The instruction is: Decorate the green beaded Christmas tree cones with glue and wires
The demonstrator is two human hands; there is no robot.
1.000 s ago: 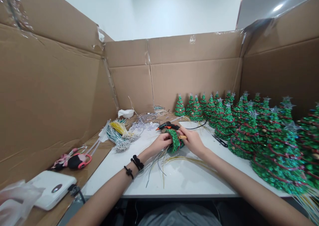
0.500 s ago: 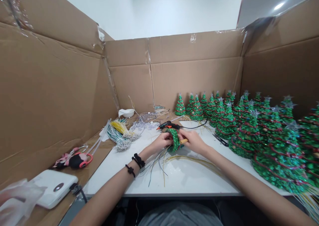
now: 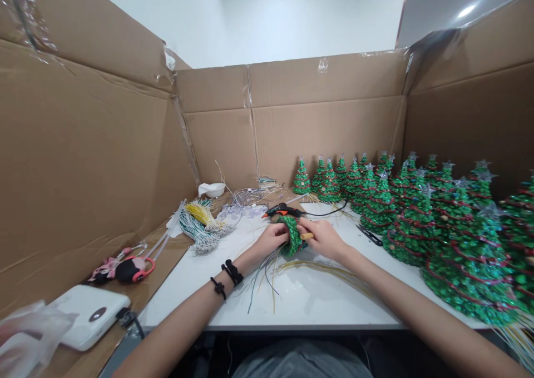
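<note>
Between my two hands a small green Christmas tree [image 3: 292, 234] lies on its side, its base toward my left. My left hand [image 3: 272, 239] is closed on the base edge, fingers partly hidden inside it. Loose wires [image 3: 273, 275] in yellow and dark green trail out below that hand onto the white tabletop. In my right hand [image 3: 326, 238] is a tool with a yellow-orange handle [image 3: 307, 236]; its working end is hidden against the tree. Just beyond the tree rests a black and orange glue gun [image 3: 283, 209], its cord running right.
Finished-looking trees with star tops [image 3: 417, 211] crowd the right side. Black snips [image 3: 369, 234] lie before them. At left are bundled wired lights [image 3: 204, 228], a white scoop [image 3: 212, 189], a black and pink plush charm [image 3: 130, 268] and a white power bank [image 3: 89, 316]. Cardboard walls [image 3: 325, 122] enclose the table.
Both hands stay in nearly the same spot. The tree has turned slightly between them, and the trailing wires have shifted a little.
</note>
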